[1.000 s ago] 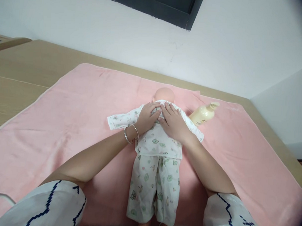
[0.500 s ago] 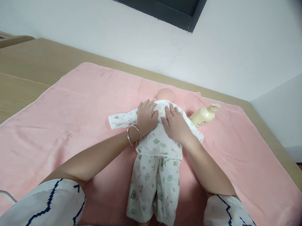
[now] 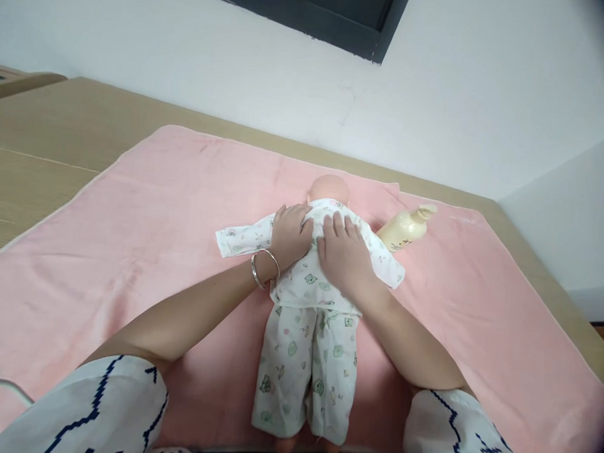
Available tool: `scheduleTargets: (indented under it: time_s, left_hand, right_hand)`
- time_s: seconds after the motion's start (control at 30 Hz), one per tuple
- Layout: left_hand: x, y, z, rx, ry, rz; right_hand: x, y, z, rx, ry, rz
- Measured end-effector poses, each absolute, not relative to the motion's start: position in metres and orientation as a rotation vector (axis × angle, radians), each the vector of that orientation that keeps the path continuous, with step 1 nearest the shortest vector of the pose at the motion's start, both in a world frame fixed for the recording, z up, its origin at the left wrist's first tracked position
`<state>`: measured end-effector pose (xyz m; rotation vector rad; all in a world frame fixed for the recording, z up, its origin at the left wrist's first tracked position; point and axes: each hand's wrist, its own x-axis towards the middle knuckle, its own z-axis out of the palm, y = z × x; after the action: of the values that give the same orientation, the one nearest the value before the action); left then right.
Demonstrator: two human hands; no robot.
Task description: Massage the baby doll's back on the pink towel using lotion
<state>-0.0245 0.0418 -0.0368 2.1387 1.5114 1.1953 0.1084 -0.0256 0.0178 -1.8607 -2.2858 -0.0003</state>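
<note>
A baby doll lies face down, dressed in a white top and trousers with green animal prints. Its bald head points away from me and its feet towards me. My left hand rests on the left side of the doll's upper back, fingers stretched out, a silver bangle at the wrist. On the right side of the upper back, my right hand lies flat with its fingers extended. Beyond the doll's right sleeve, a cream pump bottle lies tilted on its side.
A pink blanket spreads under the doll over a wooden surface. Behind stands a white wall with a dark frame. A pale cable crosses the lower left.
My right hand has shifted slightly left on the doll's back, and its fingers lie closer together. The left hand stays in nearly the same place.
</note>
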Motion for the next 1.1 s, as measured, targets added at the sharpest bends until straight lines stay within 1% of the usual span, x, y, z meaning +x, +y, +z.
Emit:
scheduleTargets:
  time_s: [0.07, 0.13, 0.3, 0.43, 0.53, 0.63, 0.8, 0.93, 1.0, 1.1]
  left_hand:
    - [-0.025, 0.042, -0.037, 2.151, 1.518, 1.196]
    - [-0.025, 0.042, -0.037, 2.154, 1.521, 1.189]
    - [-0.024, 0.042, -0.035, 2.125, 1.506, 1.169]
    - [-0.024, 0.041, -0.034, 2.125, 1.511, 1.175]
    - [-0.025, 0.041, -0.034, 2.134, 1.509, 1.171]
    - [-0.026, 0.042, -0.034, 2.148, 1.502, 1.141]
    - [-0.024, 0.041, -0.034, 2.144, 1.533, 1.141]
    - [-0.024, 0.041, -0.036, 2.159, 1.555, 1.139]
    - [-0.024, 0.042, -0.036, 2.168, 1.553, 1.147]
    - [-0.025, 0.043, -0.035, 2.185, 1.526, 1.146]
  right_hand:
    - [0.1, -0.04, 0.018, -1.765, -2.408, -0.031]
    - [0.101, -0.039, 0.02, -1.699, -2.484, 0.007]
    - [0.121, -0.003, 0.022, -1.756, -2.391, 0.184]
    - [0.11, -0.013, 0.015, -1.882, -2.253, 0.029]
    - [0.095, -0.035, 0.011, -1.79, -2.34, -0.086]
    - [0.096, -0.033, 0.012, -1.716, -2.415, -0.028]
    - [0.12, 0.0, 0.017, -1.856, -2.271, 0.121]
    - [0.108, -0.019, 0.017, -1.93, -2.259, 0.008]
    - [0.097, -0.036, 0.016, -1.86, -2.345, -0.054]
    - [0.094, -0.04, 0.016, -1.787, -2.408, -0.019]
